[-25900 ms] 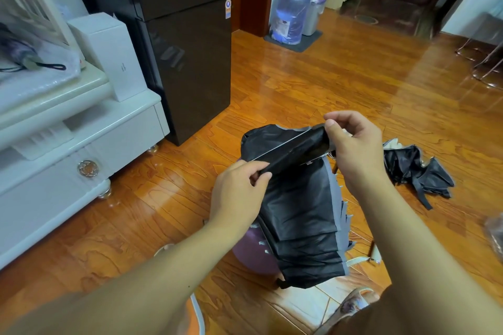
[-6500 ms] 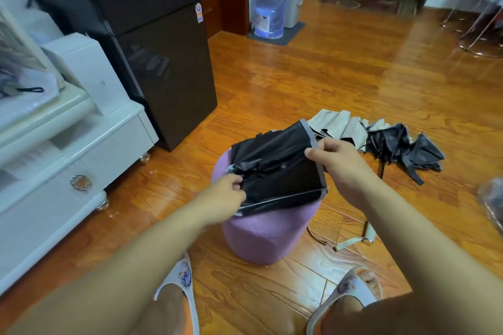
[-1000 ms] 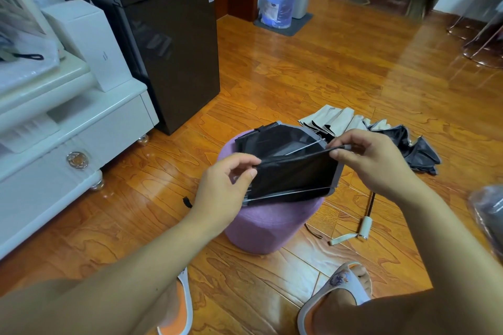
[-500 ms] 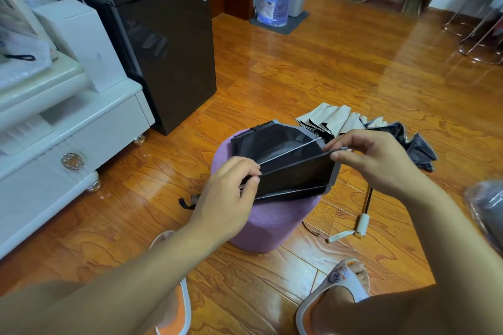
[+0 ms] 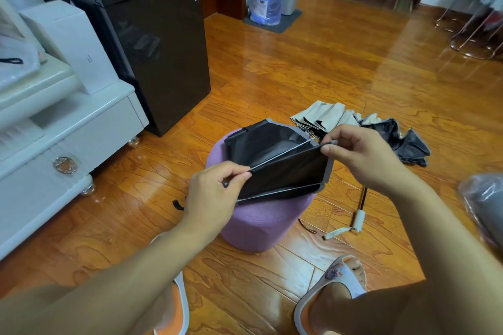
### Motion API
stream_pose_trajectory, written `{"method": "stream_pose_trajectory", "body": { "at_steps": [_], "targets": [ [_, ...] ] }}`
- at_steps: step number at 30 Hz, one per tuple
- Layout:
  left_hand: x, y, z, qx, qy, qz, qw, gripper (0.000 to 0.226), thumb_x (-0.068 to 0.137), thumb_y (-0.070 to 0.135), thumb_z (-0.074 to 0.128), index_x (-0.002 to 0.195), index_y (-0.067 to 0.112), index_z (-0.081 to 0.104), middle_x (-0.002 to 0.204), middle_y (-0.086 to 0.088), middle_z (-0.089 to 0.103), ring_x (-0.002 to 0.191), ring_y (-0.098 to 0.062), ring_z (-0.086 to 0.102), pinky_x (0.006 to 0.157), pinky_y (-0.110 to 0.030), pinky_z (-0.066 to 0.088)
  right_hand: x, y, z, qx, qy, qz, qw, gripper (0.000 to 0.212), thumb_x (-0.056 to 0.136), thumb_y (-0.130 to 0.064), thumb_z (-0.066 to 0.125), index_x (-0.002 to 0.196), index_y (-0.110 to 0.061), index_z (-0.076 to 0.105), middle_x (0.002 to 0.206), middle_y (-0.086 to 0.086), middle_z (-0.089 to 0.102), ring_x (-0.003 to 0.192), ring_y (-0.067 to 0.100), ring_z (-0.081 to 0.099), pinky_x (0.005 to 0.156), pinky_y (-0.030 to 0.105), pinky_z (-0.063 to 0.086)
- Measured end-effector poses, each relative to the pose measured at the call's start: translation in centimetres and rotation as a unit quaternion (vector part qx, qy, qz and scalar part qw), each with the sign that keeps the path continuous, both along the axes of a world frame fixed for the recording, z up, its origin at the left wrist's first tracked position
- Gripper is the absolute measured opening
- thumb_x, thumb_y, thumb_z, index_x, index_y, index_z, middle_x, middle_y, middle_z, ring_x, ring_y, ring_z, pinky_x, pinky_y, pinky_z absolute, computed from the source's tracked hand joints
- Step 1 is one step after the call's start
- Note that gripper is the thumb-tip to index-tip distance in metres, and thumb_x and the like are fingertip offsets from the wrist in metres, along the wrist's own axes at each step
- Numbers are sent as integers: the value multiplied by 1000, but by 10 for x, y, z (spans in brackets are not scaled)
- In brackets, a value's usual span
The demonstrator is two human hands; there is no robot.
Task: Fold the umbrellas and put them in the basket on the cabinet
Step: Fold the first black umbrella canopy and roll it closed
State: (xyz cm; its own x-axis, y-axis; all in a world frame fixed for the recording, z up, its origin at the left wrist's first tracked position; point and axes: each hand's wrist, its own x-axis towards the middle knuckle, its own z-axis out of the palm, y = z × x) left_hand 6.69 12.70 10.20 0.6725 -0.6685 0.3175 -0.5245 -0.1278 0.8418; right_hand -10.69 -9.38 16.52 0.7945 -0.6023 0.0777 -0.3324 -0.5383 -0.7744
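White cabinet (image 5: 81, 128) at far left. Left hand (image 5: 215, 196) pinching a rib of the black umbrella (image 5: 280, 163) atop the purple stool (image 5: 261, 226); right hand (image 5: 362, 158) with fingers (image 5: 328, 148) gripping the rib's far end. Second umbrella (image 5: 381, 133) lying unfolded on the floor (image 5: 326, 62) just beyond.

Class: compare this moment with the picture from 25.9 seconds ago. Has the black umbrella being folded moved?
Yes. The black umbrella was held up, hanging in the air in front of the purple stool; now it lies lower, across the stool's top.
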Motion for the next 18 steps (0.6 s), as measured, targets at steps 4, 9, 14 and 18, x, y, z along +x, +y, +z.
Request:
{"method": "stream_pose_trajectory", "body": {
  "at_steps": [4,9,14,18],
  "targets": [
    [0,0,1,7,0,34,999,12,88,15,78,92,24,71,90,14,68,89,-6,65,74,-12,47,2,-1,0,5,-13,-14,1000,4,94,-12,69,91,-14,69,68,-19,65,62,-3,56,58,9,40],
    [-6,-4,2,62,186,37,980,17,96,22,67,79,22,69,78,11,72,76,-1,65,71,-19,48,-2,-4,0,28,-10,-20,999,7,94,-10,69,90,-16,69,68,-19,66,61,-2,56,59,11,40],
    [-14,-5,2,40,251,-57,965,45,89,46,63,84,1,60,73,-11,52,72,-13,48,70,-41,41,-3,1,4,35,0,-25,999,9,89,-11,75,89,-20,74,98,-3,73,93,12,67,83,32,52],
    [-12,-5,-5,25,271,-27,962,37,90,46,72,79,11,68,74,1,56,73,-12,50,77,-39,47,-10,1,4,83,39,-41,995,21,86,-40,75,106,-37,71,98,10,62,90,12,64,86,36,51]
  ]
}}
